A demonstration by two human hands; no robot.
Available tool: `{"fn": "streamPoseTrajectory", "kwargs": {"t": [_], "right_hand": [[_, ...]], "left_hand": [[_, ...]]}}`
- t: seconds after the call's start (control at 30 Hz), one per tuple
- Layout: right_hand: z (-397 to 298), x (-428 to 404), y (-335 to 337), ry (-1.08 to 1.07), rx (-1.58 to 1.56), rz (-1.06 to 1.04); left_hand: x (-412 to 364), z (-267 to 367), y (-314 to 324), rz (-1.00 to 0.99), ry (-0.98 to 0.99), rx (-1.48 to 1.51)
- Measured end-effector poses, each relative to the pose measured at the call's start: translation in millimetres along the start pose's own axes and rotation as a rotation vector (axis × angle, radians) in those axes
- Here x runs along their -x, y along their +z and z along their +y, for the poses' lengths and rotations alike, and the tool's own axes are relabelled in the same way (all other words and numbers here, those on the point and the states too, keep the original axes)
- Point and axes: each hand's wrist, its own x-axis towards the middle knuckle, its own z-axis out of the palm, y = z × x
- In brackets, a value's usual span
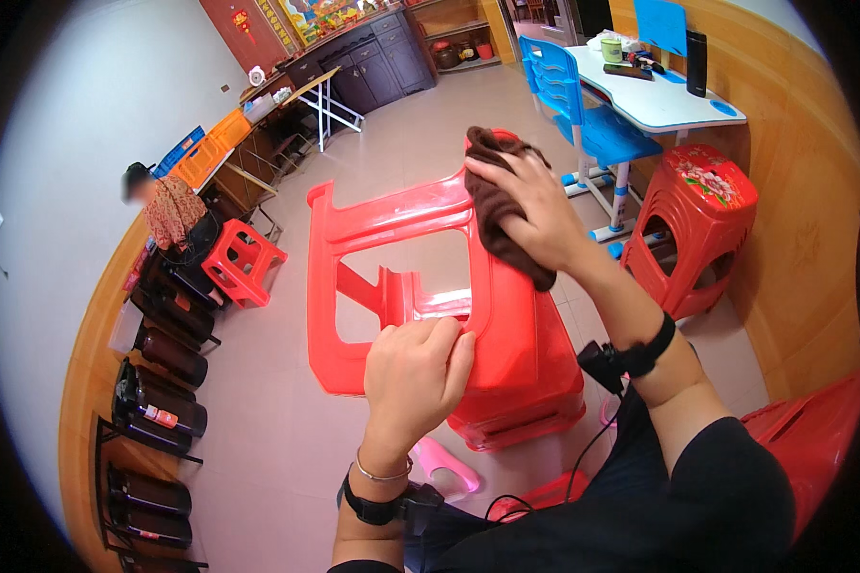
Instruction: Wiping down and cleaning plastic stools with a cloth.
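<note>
A red plastic stool (394, 197) lies tilted on its side before me, its legs pointing away and its side openings showing the floor. My left hand (419, 372) is closed around the near edge of one opening. Under my right hand (537, 208) is a dark brown cloth (491, 208), pressed against the stool's right-hand side near a leg. The cloth hides part of that leg. Beneath it stands another red stool or stack of stools (519, 415), partly covered by the tilted one.
Stacked red stools (695, 229) with a flowered top stand right, beside a blue chair (580, 107) and white desk (652, 93). At left a person (175, 215) sits near a small red stool (244, 261). Dark brown containers (165, 415) line the wall. A pink slipper (448, 465) lies below.
</note>
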Motion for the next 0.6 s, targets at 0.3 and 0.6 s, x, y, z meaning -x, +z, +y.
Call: {"fn": "streamPoseTrajectory", "kwargs": {"t": [0.3, 0.6], "right_hand": [[21, -2, 26, 0.297, 0.003, 0.104], [-5, 45, 23, 0.387, -0.428, 0.09]], "left_hand": [[-6, -6, 6, 0.038, 0.011, -0.007], [-6, -9, 10, 0.089, 0.018, 0.007]]}}
